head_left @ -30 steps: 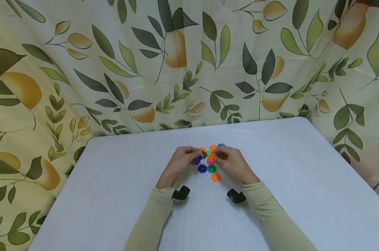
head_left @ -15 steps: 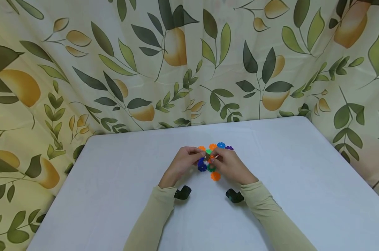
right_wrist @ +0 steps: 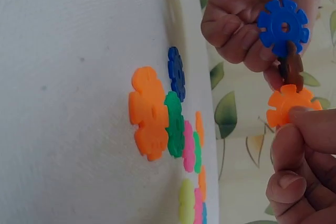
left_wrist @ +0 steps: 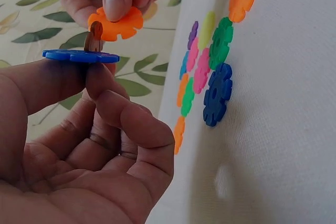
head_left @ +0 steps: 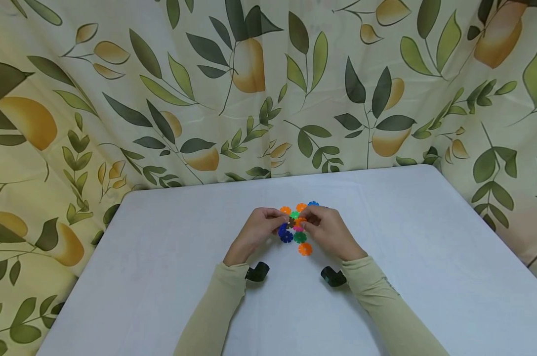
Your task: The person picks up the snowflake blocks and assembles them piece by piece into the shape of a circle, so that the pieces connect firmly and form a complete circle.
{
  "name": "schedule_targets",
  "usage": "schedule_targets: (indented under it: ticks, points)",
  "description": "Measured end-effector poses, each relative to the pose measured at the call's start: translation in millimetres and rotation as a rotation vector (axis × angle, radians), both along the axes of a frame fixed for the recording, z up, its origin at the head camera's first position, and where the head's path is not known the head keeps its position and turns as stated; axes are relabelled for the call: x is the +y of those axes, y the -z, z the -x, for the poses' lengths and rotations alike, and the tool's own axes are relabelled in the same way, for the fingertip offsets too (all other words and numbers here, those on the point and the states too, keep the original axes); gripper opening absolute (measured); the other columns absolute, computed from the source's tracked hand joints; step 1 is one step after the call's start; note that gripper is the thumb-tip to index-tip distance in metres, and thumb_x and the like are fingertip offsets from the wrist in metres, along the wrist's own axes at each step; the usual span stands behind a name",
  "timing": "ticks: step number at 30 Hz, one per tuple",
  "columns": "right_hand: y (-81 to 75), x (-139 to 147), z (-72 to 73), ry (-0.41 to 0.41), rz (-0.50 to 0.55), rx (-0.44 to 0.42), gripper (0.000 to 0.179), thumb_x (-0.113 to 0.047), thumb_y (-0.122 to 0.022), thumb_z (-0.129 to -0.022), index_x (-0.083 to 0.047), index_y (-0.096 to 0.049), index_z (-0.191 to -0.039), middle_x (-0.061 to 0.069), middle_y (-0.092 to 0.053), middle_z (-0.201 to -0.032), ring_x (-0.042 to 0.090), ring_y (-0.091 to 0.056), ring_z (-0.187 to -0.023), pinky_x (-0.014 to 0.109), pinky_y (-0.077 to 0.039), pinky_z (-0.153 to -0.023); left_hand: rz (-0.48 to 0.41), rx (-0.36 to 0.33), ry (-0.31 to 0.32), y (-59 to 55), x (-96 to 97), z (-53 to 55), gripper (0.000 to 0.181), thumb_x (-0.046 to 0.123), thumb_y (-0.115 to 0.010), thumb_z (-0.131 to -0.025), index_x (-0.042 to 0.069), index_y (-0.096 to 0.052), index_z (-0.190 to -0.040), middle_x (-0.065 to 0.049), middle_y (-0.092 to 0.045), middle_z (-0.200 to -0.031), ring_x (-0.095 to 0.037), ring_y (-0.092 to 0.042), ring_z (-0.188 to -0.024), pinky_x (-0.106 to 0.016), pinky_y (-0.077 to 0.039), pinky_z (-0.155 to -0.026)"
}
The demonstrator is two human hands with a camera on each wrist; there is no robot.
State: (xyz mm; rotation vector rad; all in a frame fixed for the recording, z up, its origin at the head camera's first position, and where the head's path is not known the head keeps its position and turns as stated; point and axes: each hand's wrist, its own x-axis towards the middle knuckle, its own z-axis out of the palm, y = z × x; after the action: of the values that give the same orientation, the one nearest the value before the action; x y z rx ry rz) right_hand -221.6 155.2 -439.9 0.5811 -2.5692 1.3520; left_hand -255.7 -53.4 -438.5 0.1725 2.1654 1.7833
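Note:
My left hand pinches a blue notched plastic disc between thumb and fingers, above the table. A brown disc stands crosswise on the blue one, its edge in the blue disc's notches. Thumb and finger of my right hand pinch an orange notched disc. In both wrist views the orange disc's edge meets the far edge of the brown disc; how deep they interlock I cannot tell. Beneath the hands lie loose discs: a dark blue one, a green one and another orange one.
More discs lie close by, among them yellow, pink and light green ones. A white cloth covers the table. A leaf-patterned curtain hangs behind its far edge. Black wrist cameras sit at both wrists.
My hands moved closer together, bringing the brown and orange discs against each other, then eased slightly apart. Each hand still pinches its disc.

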Motion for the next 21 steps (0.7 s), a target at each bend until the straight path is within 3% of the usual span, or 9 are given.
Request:
schedule_targets:
  ticks: [8,21]
  points:
    - [-3.2,2.8,-0.9,-0.031,-0.021,0.022,0.015,0.014,-0.075,-0.092,-0.001,-0.078,-0.096,0.006,-0.074,-0.092,0.022,-0.063,-0.083,0.034,-0.056,-0.076,0.031,-0.024,0.004,-0.9,2.6,-0.2,0.016,0.013,-0.073,-0.104,-0.001,-0.079,-0.104,-0.005,-0.072,-0.098,-0.017,-0.059,-0.077,-0.028,-0.053,-0.072]
    - [-5.2,0.5,-1.8,-0.069,-0.108,0.093,0.02,0.02,-0.074,-0.089,0.002,-0.08,-0.094,0.007,-0.075,-0.09,0.023,-0.07,-0.082,0.039,-0.063,-0.077,0.04,0.01,0.001,3.1,8.6,-3.8,0.012,0.007,-0.072,-0.103,-0.003,-0.078,-0.1,-0.005,-0.072,-0.095,-0.015,-0.057,-0.075,-0.025,-0.049,-0.067]
